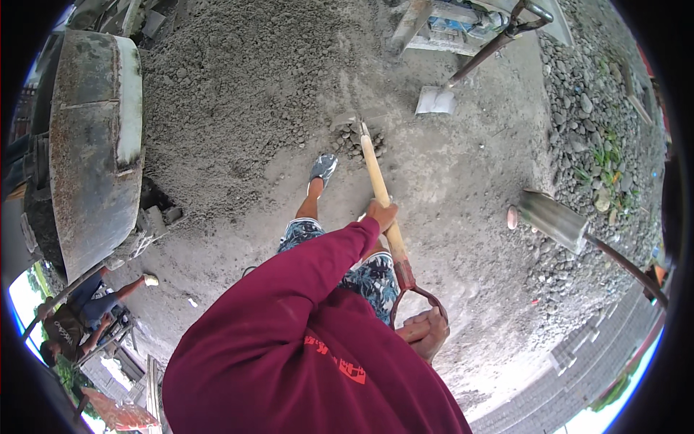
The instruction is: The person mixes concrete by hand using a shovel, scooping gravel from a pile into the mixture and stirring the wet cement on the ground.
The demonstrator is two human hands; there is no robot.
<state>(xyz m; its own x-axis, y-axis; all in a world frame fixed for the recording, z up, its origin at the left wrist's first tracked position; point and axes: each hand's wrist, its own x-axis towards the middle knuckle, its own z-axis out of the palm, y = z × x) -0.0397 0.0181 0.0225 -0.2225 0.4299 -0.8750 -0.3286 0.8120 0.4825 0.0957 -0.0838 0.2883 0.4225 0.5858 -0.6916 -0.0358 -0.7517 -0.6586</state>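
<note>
I hold a shovel with a pale wooden shaft and a reddish D-shaped handle. My left hand wraps round the middle of the shaft. At the near end, my right hand is closed on the handle's grip. The shaft slants away from me, and its far end is down at a small heap of stones on the ground. The blade is hard to make out there, grey against grey. My shoe stands just left of those stones.
Loose gravelly sand spreads at the far left, beside a rusty metal wheelbarrow-like tub. Two more shovels lie at right: one with a pale blade, one grey-bladed. Stones line the right side. A person sits at left.
</note>
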